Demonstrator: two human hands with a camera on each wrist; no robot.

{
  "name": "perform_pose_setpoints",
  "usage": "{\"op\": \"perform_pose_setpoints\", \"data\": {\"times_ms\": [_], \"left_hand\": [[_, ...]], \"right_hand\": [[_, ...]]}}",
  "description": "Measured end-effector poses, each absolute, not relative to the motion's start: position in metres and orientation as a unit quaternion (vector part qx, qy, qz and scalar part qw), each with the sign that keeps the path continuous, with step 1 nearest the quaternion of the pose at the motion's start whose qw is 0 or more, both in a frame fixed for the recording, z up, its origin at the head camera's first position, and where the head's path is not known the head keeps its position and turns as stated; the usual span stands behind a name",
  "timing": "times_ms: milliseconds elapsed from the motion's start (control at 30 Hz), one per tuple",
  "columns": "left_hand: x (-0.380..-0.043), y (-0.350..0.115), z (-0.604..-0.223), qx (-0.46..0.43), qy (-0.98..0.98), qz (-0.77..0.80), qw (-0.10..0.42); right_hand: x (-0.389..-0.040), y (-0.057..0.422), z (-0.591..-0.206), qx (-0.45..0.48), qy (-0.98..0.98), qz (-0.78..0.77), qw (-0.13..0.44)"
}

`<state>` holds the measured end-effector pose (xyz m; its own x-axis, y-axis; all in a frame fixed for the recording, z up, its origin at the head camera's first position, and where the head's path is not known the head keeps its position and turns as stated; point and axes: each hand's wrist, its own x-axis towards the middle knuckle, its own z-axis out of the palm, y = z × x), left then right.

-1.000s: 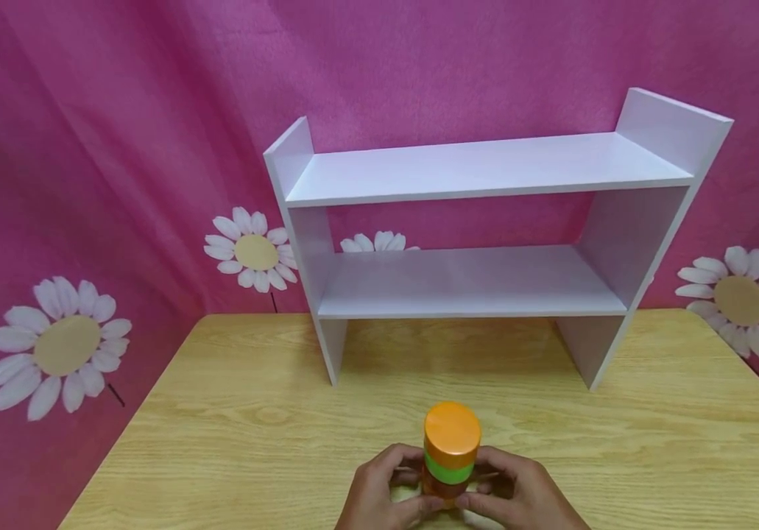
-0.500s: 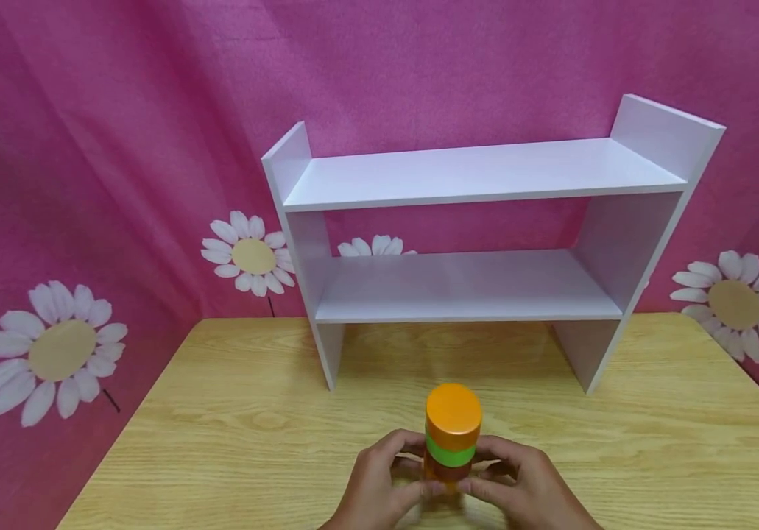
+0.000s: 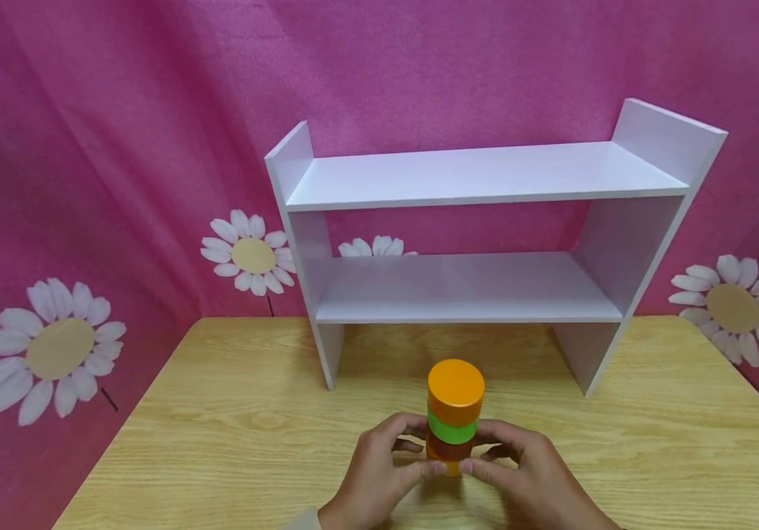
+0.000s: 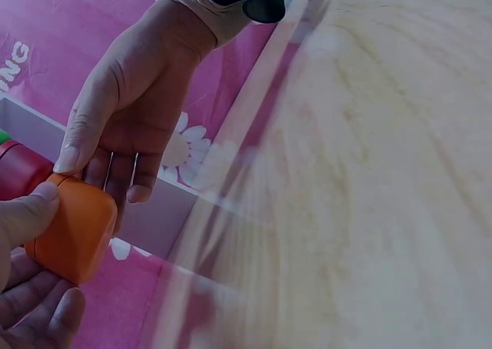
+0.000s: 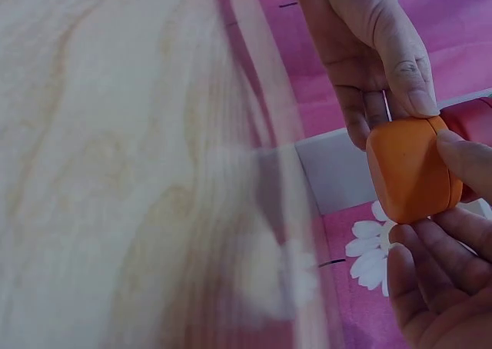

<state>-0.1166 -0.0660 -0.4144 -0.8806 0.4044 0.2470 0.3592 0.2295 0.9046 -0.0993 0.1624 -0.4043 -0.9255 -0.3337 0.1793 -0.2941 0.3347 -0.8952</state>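
A cylindrical stack point(image 3: 456, 390) of coloured sections stands upright between both hands in the head view: orange on top, then green, dark red and orange at the bottom. Its orange base point(image 4: 75, 230) has rounded square corners and hangs off the tabletop in the wrist views. From the left, my left hand point(image 3: 379, 465) grips the lower part with thumb and fingers. My right hand point(image 3: 530, 471) grips the same part from the right. Both thumb tips press on the near side close together; some fingers are hidden behind the stack.
A white two-tier shelf point(image 3: 472, 298) stands at the back of the light wood table point(image 3: 233, 442). Behind and to the left hangs a pink curtain point(image 3: 154, 110) printed with white daisies.
Held in both hands, the coloured stack has moved up and away from me, so more of its lower sections shows. The head view has shifted slightly.
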Motion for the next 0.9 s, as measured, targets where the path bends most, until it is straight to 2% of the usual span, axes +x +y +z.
{"op": "perform_pose_setpoints", "data": {"times_ms": [200, 500, 900], "left_hand": [[-0.120, -0.064, -0.409, 0.237, 0.790, 0.565, 0.017], [-0.128, -0.059, -0.400, 0.266, 0.792, 0.547, -0.036], [-0.136, -0.056, -0.390, 0.273, 0.794, 0.540, -0.060]], "right_hand": [[-0.101, 0.163, -0.399, -0.203, 0.816, -0.540, -0.006], [-0.105, 0.163, -0.389, -0.186, 0.823, -0.536, -0.034], [-0.111, 0.163, -0.381, -0.198, 0.819, -0.534, -0.078]]}}
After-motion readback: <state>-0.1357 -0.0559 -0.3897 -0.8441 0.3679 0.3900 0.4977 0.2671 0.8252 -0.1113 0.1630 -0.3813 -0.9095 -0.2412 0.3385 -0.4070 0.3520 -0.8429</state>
